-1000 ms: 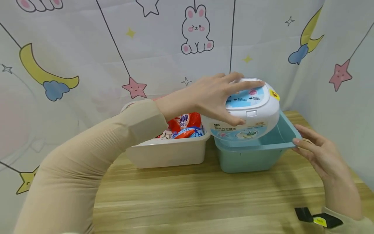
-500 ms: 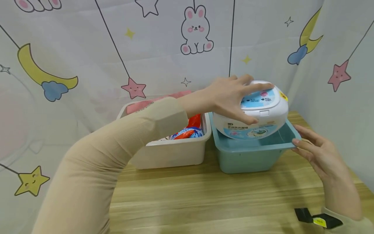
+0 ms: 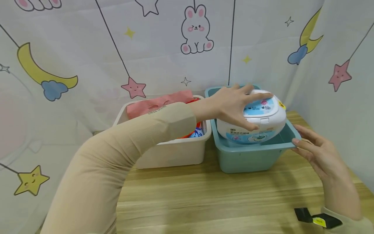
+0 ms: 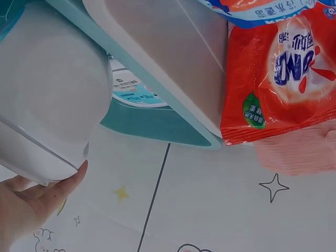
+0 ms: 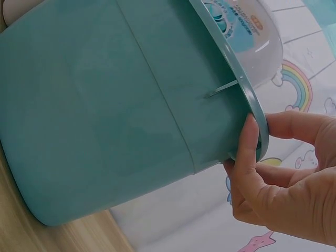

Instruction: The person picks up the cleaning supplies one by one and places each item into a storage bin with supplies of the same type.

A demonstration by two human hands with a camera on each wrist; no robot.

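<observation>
My left hand (image 3: 233, 105) grips a white plastic tub (image 3: 263, 128) from above, fingers spread over its lid with the thumb on the near side. Blue print covers the lid and front; its lettering suggests laundry capsules. The tub is tilted and sits partly inside a teal bin (image 3: 245, 162); its underside is hidden in the head view. My right hand (image 3: 322, 154) pinches the bin's near right corner rim, thumb and fingers on either side, also seen in the right wrist view. Through the gap in the left wrist view, a white labelled item (image 4: 137, 92) shows inside the bin.
Just left of the teal bin stands a cream bin (image 3: 172, 156) holding a red detergent bag (image 4: 283, 79) and a pink cloth-like piece (image 3: 172, 99). Both bins rest on a wooden table (image 3: 204, 201). A printed curtain (image 3: 157, 48) hangs close behind.
My left hand has carried the tub right and then lowered it into the teal bin. My right hand has stayed on the bin's corner.
</observation>
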